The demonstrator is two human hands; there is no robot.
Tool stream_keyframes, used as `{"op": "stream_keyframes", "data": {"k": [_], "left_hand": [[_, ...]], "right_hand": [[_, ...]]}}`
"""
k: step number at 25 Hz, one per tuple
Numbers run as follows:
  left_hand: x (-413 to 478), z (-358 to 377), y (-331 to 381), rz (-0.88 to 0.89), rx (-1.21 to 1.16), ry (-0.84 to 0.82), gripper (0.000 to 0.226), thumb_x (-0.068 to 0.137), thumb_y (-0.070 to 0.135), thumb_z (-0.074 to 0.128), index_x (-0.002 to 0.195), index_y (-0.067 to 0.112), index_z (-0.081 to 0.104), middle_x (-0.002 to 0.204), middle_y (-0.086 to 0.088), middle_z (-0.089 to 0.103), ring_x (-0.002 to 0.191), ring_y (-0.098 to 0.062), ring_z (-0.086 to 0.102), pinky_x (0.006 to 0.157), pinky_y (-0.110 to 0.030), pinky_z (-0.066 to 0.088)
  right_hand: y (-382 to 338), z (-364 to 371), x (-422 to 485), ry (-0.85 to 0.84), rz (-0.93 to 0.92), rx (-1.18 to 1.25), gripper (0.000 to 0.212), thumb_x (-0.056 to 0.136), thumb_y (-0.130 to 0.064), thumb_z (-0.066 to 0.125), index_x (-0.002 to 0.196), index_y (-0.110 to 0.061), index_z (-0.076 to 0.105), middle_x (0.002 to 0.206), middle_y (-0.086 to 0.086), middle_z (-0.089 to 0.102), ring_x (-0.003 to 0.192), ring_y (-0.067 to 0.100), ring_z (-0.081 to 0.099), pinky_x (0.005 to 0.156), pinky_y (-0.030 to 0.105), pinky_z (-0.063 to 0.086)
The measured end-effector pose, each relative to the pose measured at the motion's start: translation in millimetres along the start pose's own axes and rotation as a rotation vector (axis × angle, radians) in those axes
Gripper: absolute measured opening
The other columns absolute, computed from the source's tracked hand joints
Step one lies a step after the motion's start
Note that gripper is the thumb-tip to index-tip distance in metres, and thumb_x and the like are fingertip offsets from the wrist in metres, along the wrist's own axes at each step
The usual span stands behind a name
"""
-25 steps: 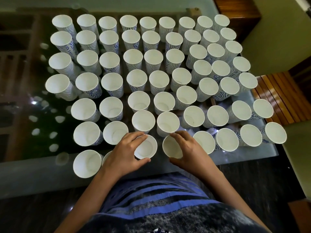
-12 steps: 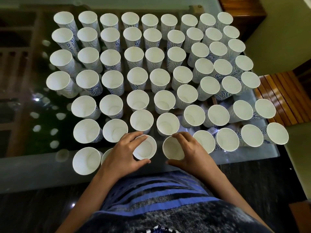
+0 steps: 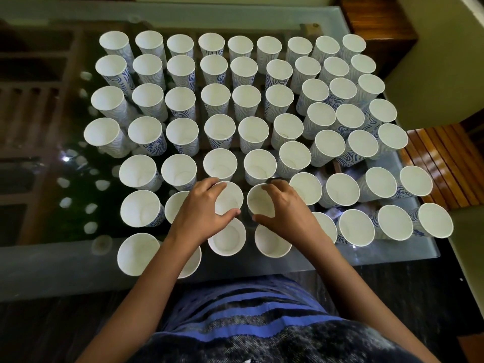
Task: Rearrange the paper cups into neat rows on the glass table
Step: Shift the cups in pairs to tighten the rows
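Nearest you, beyond your striped shirt (image 3: 243, 318), the front row of paper cups (image 3: 227, 238) stands along the frosted near edge of the glass worktop (image 3: 65, 271). The front-left cup (image 3: 137, 254) stands free, its neighbour is half hidden under your left forearm, and two more sit just below your hands.

One row further in, both hands are busy. Your left hand (image 3: 201, 213) has thumb and fingers curled round the rim of the left-hand cup (image 3: 231, 199). Your right hand (image 3: 285, 213) grasps the right-hand cup (image 3: 259, 199) the same way. Both cups are upright, just beside each other with a narrow gap, in the middle of the second row. You cannot tell from here whether they are lifted or resting on the glass.

The step in hand looks like squaring this pair with the columns ahead. The next move probably calls for a short, light adjustment. Hold softly so the paper rims keep their shape, and watch the third-row cups (image 3: 220, 165) just past your fingertips, then let go.

Further back, the left half looks even. The right-side cups (image 3: 327, 148) crowd together and their rows slant, so that stretch likely needs your attention afterwards. Beyond the worktop's right edge lie wooden slats (image 3: 442, 158).
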State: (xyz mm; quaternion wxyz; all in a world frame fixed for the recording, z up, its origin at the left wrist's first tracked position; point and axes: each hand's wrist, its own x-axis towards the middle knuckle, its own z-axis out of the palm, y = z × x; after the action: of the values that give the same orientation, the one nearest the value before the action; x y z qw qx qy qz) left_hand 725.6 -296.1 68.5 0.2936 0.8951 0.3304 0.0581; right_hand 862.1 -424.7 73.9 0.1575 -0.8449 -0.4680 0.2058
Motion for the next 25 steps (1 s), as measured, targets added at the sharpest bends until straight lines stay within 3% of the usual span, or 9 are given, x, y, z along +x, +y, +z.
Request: {"op": "stream_keyframes", "data": {"k": [8, 25], "left_hand": [[12, 5, -5, -0.028, 0.026, -0.062, 0.068, 0.065, 0.033, 0.08, 0.125, 0.012, 0.055, 0.129, -0.009, 0.051, 0.118, -0.026, 0.045, 0.097, -0.034, 0.036], [16, 7, 2, -0.027, -0.002, -0.037, 0.062, 0.066, 0.028, 0.079, 0.121, 0.011, 0.058, 0.126, -0.009, 0.053, 0.115, -0.027, 0.048, 0.096, -0.033, 0.037]], "right_hand": [[0, -2, 12, -0.031, -0.003, -0.025, 0.066, 0.073, -0.029, 0.075, 0.13, -0.014, 0.045, 0.131, 0.012, 0.047, 0.114, 0.028, 0.048, 0.087, 0.036, 0.044], [3, -7, 17, -0.02, -0.019, -0.034, 0.065, 0.075, -0.027, 0.072, 0.131, -0.01, 0.044, 0.133, 0.013, 0.047, 0.115, 0.029, 0.048, 0.089, 0.038, 0.045]]}}
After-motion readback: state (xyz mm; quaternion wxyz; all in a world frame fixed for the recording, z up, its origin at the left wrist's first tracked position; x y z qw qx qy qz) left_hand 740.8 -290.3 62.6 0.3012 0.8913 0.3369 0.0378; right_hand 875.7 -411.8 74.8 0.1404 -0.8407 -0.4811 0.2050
